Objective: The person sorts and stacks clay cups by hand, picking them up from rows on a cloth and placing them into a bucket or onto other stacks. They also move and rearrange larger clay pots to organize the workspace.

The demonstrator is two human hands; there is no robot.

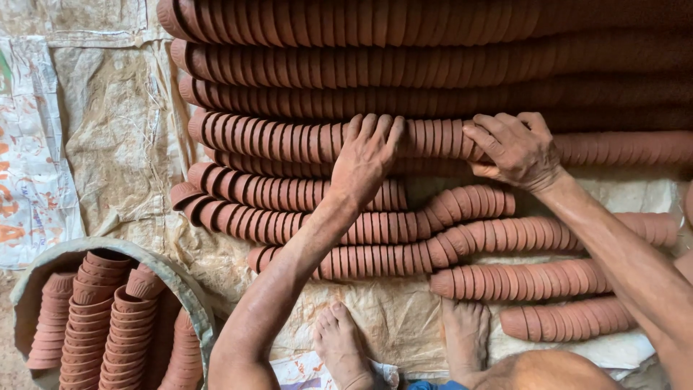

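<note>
A: First, report what is hidden or cut off.

B: My fingertips are the main gap. My left hand [367, 155] lies palm-down on a row of clay cups [289, 139], and my right hand [514, 150] curls over the same row further right, so the cups beneath both palms are covered. The far rows of clay cups [404, 54] run out of view at the right edge and fall into shadow there; single rims are hard to separate. My forearms cover parts of the near rows [527, 280].

A: State the grip.

B: Left hand: fingers spread and nearly flat, pressing on the cup rims, closed around nothing. Right hand: fingers bent over the far side of the row, thumb on the near side. I cannot tell whether it clamps a cup or only rests on it.

A: Orientation of the row?

B: The cups are nested on their sides. The long axis runs left to right across the sacking [123, 144]. At the left end the outermost cup shows its open mouth, facing left.

A: Location?

B: The row sits mid-stack, with more rows just beyond it and several nearer to my bare feet [339, 347].

A: Anything else?

B: Near left, a round basin [184, 285] holds upright stacks of cups [90, 325]; its lower part is cut off.
</note>
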